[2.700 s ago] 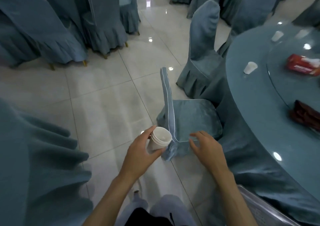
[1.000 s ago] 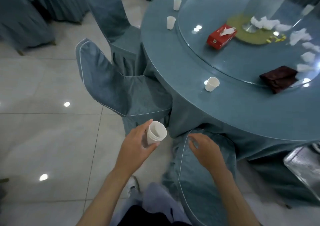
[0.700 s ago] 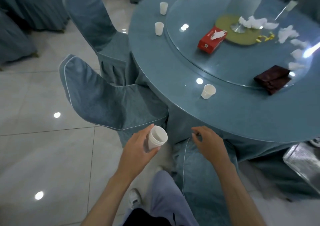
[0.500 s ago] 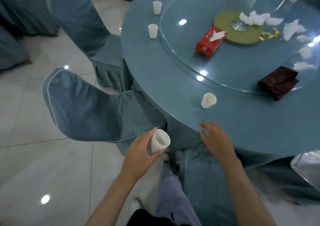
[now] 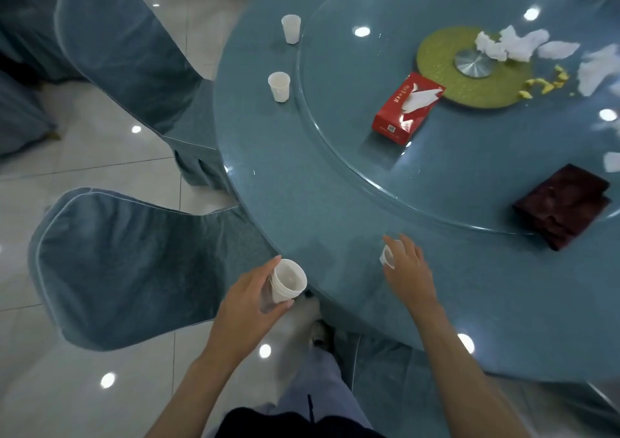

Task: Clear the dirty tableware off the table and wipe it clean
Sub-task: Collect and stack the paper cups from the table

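My left hand (image 5: 250,298) grips a small stack of white paper cups (image 5: 288,280) just off the near edge of the round blue table (image 5: 302,176). My right hand (image 5: 404,270) is on the table, fingers curled round a single white cup (image 5: 387,256) that is tilted on its side. Two more white cups (image 5: 279,86) (image 5: 291,28) stand upright along the table's left rim. On the glass turntable (image 5: 436,156) lie a red tissue box (image 5: 407,107), crumpled white tissues (image 5: 513,43), yellow scraps (image 5: 545,83) and a dark red folded cloth (image 5: 563,204).
Two blue-covered chairs (image 5: 131,260) (image 5: 134,58) stand at the table's left, the near one close beside my left hand. A third chair seat (image 5: 385,377) sits under the table edge by my legs. White tiled floor (image 5: 84,156) lies to the left.
I have stepped up to the table. My right hand left the chair back, reached forward and closed on the near cup, tipping it. My left hand kept its cup stack.
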Demonstrator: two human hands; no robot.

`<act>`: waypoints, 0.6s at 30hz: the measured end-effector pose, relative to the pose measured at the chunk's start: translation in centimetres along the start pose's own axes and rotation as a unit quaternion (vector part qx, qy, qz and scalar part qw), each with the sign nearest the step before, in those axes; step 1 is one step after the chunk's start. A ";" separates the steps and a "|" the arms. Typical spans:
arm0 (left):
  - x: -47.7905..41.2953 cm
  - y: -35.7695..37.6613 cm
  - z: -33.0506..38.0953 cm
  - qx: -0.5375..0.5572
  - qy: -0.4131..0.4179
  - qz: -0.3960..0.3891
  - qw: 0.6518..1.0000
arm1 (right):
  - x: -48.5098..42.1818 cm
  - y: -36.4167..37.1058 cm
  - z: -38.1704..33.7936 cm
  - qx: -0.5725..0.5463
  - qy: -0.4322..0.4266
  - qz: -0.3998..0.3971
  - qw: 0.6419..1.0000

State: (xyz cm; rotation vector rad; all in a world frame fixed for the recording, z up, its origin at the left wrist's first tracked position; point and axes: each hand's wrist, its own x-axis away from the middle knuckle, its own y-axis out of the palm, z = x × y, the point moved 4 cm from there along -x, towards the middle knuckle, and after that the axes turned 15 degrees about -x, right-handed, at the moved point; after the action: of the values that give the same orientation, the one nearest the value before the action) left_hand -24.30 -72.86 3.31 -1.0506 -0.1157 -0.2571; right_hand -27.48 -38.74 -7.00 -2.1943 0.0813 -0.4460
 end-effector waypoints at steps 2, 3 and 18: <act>-0.8 -0.2 -0.2 0.006 -0.005 -0.006 1.000 | -0.4 -0.3 -0.1 -0.040 0.000 0.006 0.999; -1.0 -0.3 -0.4 0.014 -0.010 -0.007 1.000 | -0.6 -0.4 -0.4 -0.061 -0.005 0.002 0.998; 2.2 -5.3 -9.0 0.096 -0.020 0.031 0.995 | 6.2 3.4 -19.9 -0.410 -0.101 -0.156 0.893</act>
State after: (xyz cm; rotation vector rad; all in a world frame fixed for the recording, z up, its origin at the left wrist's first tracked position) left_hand -23.82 -83.47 3.80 -0.8673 -0.1406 -0.1643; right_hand -28.26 -57.23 3.22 -3.1012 -0.2484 -0.3942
